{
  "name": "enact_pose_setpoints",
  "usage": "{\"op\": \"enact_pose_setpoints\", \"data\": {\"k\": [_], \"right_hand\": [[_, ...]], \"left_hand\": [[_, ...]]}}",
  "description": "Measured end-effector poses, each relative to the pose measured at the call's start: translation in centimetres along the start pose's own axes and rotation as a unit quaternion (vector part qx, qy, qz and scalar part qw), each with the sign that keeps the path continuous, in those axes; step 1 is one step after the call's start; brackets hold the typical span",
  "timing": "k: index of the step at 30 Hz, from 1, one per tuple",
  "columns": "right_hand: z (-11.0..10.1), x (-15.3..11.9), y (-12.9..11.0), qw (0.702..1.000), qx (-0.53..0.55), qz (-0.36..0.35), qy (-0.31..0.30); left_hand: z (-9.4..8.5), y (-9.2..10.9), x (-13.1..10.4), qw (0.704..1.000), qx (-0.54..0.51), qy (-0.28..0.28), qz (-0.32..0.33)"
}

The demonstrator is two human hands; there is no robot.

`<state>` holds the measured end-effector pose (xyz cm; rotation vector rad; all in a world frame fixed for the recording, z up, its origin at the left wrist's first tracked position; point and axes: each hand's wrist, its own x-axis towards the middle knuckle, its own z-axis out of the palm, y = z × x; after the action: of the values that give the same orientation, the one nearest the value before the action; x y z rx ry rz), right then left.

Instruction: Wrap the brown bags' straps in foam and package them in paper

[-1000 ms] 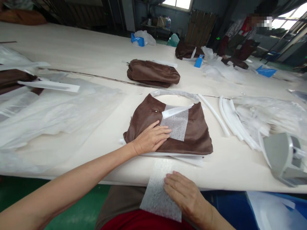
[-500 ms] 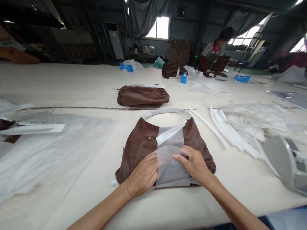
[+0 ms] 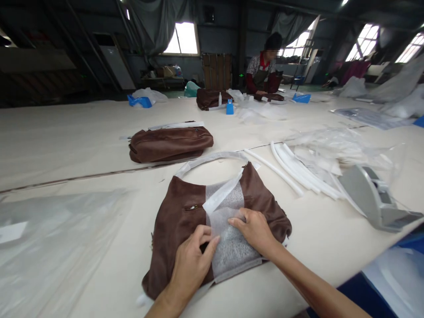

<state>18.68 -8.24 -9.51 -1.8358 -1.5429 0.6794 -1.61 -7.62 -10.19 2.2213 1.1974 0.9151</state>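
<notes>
A brown handbag [image 3: 179, 221] lies on the table in front of me, its handle [image 3: 212, 157] wrapped in white and arched away from me. A translucent grey-white foam sheet [image 3: 232, 251] runs as a band over the bag's middle. On its upper part a loose white strip [image 3: 222, 195] slants across. My left hand [image 3: 194, 256] has its fingers curled and thumb close to the index finger at the sheet's left edge. With thumb and bent fingers, my right hand [image 3: 255, 229] grips the sheet near its right side. The fingertips under the sheet are partly hidden.
Another brown bag [image 3: 172, 143] lies beyond. White foam rods [image 3: 294, 170], clear plastic [image 3: 347, 148] and a grey tape dispenser [image 3: 367, 198] are at right. Plastic sheeting [image 3: 66, 247] covers the left. Across the table a person [image 3: 263, 73] leans over a bag.
My left hand has come out from behind the sheet to its left edge. The sheet's raised upper flap now lies flatter on the bag. The view has turned right.
</notes>
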Motion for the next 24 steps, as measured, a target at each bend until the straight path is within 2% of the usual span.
{"op": "enact_pose_setpoints", "data": {"k": [1, 3, 5, 7, 9, 12, 18, 24], "right_hand": [[0.1, 0.0, 0.0, 1.0, -0.002, 0.002, 0.001], [0.1, 0.0, -0.1, 1.0, 0.001, 0.007, 0.002], [0.1, 0.1, -0.2, 1.0, 0.007, 0.01, 0.001], [0.1, 0.1, -0.2, 1.0, 0.011, 0.007, -0.002], [0.2, 0.2, -0.2, 1.0, 0.006, -0.005, 0.001], [0.3, 0.3, 0.0, 1.0, -0.008, -0.015, 0.015], [0.3, 0.1, 0.4, 0.997, 0.062, 0.011, 0.054], [0.3, 0.0, 0.4, 0.976, 0.174, 0.031, 0.126]], "left_hand": [[0.0, 0.0, -0.1, 0.999, 0.007, 0.031, 0.016], [-0.1, 0.2, -0.4, 0.99, 0.048, 0.103, 0.089], [-0.2, 0.4, -0.5, 0.971, 0.098, 0.123, 0.18], [-0.2, 0.7, -0.4, 0.954, 0.142, 0.066, 0.255], [-0.1, 0.8, 0.0, 0.935, 0.199, -0.025, 0.292], [0.6, 0.6, 0.5, 0.913, 0.284, -0.101, 0.273], [1.7, 0.5, 0.2, 0.909, 0.339, -0.094, 0.224], [1.8, 0.6, 0.3, 0.906, 0.35, -0.096, 0.219]]}}
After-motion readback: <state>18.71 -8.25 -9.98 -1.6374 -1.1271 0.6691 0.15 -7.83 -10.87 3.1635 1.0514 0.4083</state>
